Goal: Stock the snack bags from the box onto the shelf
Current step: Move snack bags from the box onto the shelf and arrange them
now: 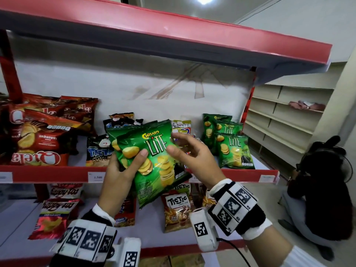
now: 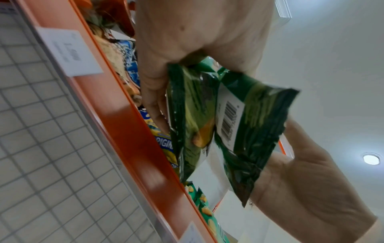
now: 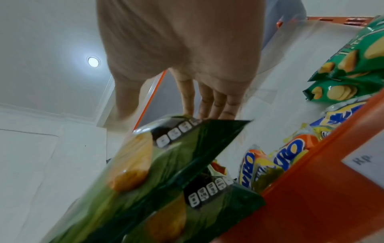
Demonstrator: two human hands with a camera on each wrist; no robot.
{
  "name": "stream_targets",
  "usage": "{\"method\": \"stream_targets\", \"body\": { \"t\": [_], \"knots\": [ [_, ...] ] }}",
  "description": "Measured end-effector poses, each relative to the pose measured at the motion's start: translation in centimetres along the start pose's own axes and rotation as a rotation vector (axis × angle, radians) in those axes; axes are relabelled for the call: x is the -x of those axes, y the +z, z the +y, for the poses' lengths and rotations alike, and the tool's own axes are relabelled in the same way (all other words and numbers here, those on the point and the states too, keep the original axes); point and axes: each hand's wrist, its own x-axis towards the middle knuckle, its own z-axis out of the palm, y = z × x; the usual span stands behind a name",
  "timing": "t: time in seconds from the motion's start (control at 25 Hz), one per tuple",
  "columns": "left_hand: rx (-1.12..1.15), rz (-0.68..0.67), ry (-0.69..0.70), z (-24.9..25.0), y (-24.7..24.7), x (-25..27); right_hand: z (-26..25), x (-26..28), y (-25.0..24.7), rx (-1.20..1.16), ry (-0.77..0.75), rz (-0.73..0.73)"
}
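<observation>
My left hand [image 1: 134, 160] grips two green Chitato Lite snack bags, one behind the other, in front of the middle shelf [image 1: 48, 174]. Its thumb lies on the front bag [image 1: 154, 174] and its fingers are hidden behind. The rear bag [image 1: 112, 132] peeks out at the upper left. My right hand [image 1: 179, 147] pinches the front bag's upper right edge, thumb on the face and fingers behind. The left wrist view has both bags [image 2: 191, 115] edge-on, and they [image 3: 155, 164] show from below in the right wrist view. More green Lite bags [image 1: 231, 149] stand on the shelf at the right.
Red Qtela bags [image 1: 44, 135] fill the shelf's left, with Tic Tac bags [image 1: 96, 151] in the middle. The lower shelf holds Tic Tic [image 1: 177, 207] and Happy Tos bags [image 1: 55, 214]. The upper shelf [image 1: 173, 29] overhangs. A person [image 1: 323, 189] crouches on the floor at the right.
</observation>
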Motion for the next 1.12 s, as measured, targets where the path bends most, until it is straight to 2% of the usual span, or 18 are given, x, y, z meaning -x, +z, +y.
{"method": "stream_targets", "body": {
  "t": [0.16, 0.24, 0.36, 0.52, 0.64, 0.84, 0.96, 1.12],
  "knots": [
    [-0.108, -0.018, 0.079, -0.2, 2.7, -0.9, 0.3, -0.2, -2.6, 0.031, 0.010, 0.044],
    [-0.156, 0.005, 0.097, -0.5, 4.1, -1.7, 0.7, -0.7, -5.5, 0.000, 0.000, 0.169],
    [-0.172, 0.043, 0.107, -1.0, 5.8, -2.3, 2.5, -1.3, -11.2, -0.012, 0.012, 0.439],
    [-0.225, 0.079, 0.179, -1.7, 8.4, -2.1, 7.2, -0.3, -18.2, 0.193, 0.113, 0.556],
    [-0.252, 0.045, 0.171, -2.5, 11.2, -2.0, 10.4, 0.7, -20.5, 0.288, 0.159, 0.576],
    [-0.417, -0.002, 0.141, -4.9, 15.9, -3.0, 12.0, 0.1, -22.4, 0.334, 0.114, 0.589],
    [-0.499, -0.032, 0.098, -6.5, 17.3, -3.8, 12.0, -0.6, -22.8, 0.369, 0.122, 0.549],
    [-0.643, -0.090, 0.060, -8.3, 18.3, -4.9, 12.2, -1.1, -23.0, 0.385, 0.187, 0.410]
  ]
}}
